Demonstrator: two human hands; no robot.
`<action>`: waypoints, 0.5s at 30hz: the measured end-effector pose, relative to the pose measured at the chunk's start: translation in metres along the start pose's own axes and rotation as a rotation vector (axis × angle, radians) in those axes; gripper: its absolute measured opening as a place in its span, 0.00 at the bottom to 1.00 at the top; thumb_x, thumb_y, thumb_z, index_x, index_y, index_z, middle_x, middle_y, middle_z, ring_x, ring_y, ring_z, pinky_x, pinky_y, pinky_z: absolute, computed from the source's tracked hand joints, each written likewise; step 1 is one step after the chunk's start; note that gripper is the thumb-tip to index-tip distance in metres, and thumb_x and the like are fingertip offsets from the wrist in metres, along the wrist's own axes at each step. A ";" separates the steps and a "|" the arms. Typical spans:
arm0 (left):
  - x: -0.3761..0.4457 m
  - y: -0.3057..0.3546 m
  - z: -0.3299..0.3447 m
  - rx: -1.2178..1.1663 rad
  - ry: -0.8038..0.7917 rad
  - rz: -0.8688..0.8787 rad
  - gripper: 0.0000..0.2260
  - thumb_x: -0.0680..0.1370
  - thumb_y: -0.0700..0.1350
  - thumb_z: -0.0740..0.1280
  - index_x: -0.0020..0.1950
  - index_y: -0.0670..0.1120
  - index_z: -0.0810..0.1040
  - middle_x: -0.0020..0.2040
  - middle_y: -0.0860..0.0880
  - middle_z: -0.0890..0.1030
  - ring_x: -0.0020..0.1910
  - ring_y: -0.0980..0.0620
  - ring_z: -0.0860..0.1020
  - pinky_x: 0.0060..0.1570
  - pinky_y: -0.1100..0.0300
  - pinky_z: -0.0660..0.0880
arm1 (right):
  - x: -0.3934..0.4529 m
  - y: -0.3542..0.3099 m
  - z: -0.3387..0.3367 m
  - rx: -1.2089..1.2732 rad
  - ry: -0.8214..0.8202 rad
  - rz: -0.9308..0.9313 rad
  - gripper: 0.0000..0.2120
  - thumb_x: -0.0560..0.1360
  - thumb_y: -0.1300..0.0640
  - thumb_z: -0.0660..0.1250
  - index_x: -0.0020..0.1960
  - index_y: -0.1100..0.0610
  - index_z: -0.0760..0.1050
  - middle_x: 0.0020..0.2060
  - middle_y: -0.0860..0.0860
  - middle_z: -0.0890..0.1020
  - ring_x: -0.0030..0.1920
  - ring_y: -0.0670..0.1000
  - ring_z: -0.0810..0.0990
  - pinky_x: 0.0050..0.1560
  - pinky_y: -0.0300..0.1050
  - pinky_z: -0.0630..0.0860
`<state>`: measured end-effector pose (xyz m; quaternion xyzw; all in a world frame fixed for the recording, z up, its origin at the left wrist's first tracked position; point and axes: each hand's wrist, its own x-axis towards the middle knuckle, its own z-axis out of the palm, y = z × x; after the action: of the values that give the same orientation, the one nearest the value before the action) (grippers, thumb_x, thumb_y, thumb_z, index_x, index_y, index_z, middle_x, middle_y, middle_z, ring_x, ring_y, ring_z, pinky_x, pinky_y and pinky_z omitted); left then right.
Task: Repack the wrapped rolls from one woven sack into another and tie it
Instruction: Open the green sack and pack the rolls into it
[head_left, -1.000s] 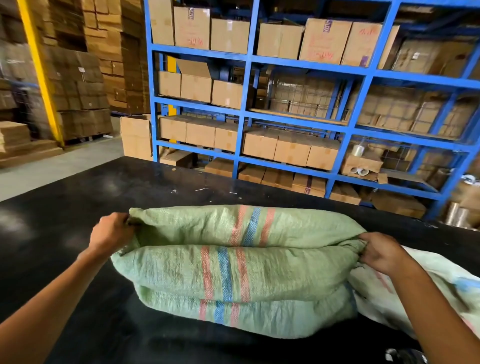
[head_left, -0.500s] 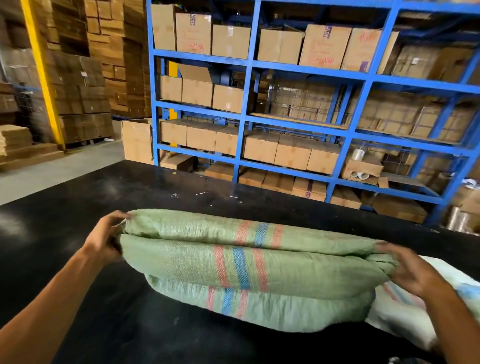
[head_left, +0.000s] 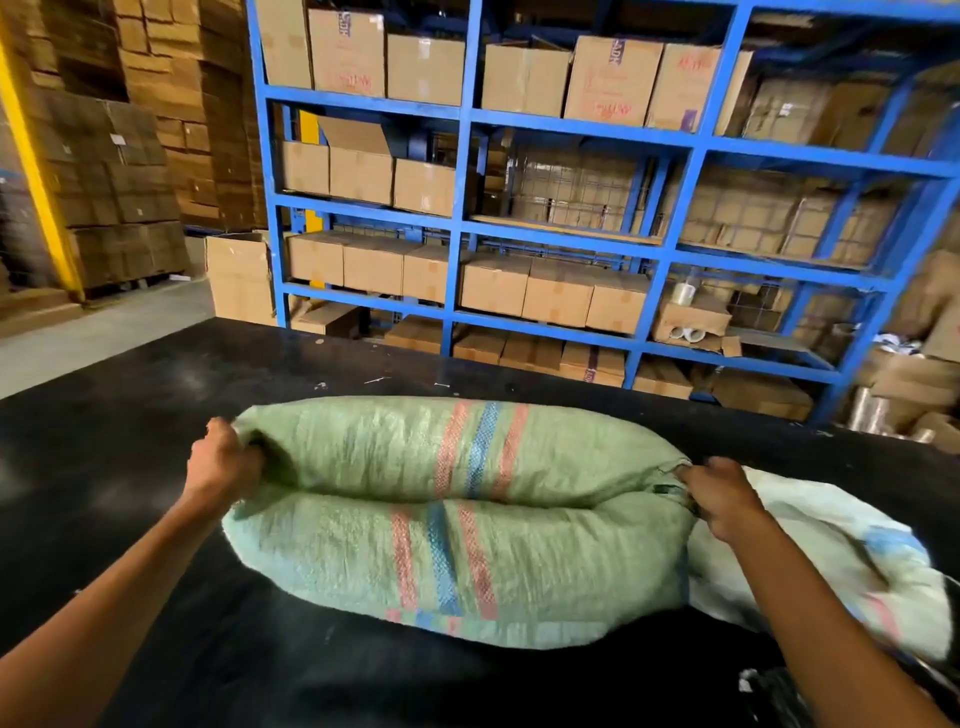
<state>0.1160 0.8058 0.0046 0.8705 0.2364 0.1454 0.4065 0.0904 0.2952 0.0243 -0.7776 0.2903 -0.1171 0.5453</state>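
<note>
Both hands grip the folded green woven sack (head_left: 457, 519) on the near black table (head_left: 104, 467) — left hand (head_left: 224, 462) and right hand (head_left: 719, 496) clenching its ends — seemingly shaking it open; next, find its mouth.

Sack: a green woven sack (head_left: 457, 519) with red and blue stripes lies on a black table (head_left: 104, 467).
Hands: the left hand (head_left: 223, 462) and right hand (head_left: 719, 493) grip its 2 ends.
Beside: a pale sack (head_left: 831, 561) at right.
Behind: blue shelving (head_left: 462, 218) holding cardboard boxes (head_left: 556, 291).
</note>
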 end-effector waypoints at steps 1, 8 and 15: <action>-0.003 0.003 0.002 -0.155 -0.076 -0.090 0.12 0.76 0.36 0.61 0.57 0.31 0.70 0.45 0.34 0.75 0.43 0.36 0.77 0.40 0.53 0.77 | -0.007 -0.005 0.000 0.102 -0.053 0.064 0.14 0.77 0.62 0.63 0.60 0.69 0.71 0.55 0.63 0.78 0.51 0.60 0.78 0.48 0.52 0.77; -0.014 0.008 -0.023 -0.873 -0.264 -0.571 0.11 0.76 0.44 0.59 0.33 0.48 0.70 0.17 0.51 0.71 0.19 0.54 0.70 0.17 0.67 0.71 | -0.016 -0.003 -0.043 0.470 -0.265 0.232 0.16 0.62 0.53 0.73 0.46 0.59 0.76 0.32 0.59 0.83 0.36 0.59 0.80 0.37 0.45 0.79; -0.029 0.006 -0.042 -0.904 -0.466 -0.344 0.10 0.72 0.45 0.61 0.35 0.44 0.79 0.29 0.45 0.80 0.34 0.46 0.78 0.42 0.53 0.73 | -0.013 -0.007 -0.072 0.604 -0.418 0.044 0.26 0.55 0.55 0.75 0.52 0.59 0.78 0.43 0.57 0.83 0.37 0.55 0.84 0.40 0.47 0.80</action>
<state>0.0749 0.8141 0.0343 0.5664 0.1929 -0.0333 0.8005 0.0462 0.2482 0.0594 -0.5823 0.1416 -0.0244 0.8002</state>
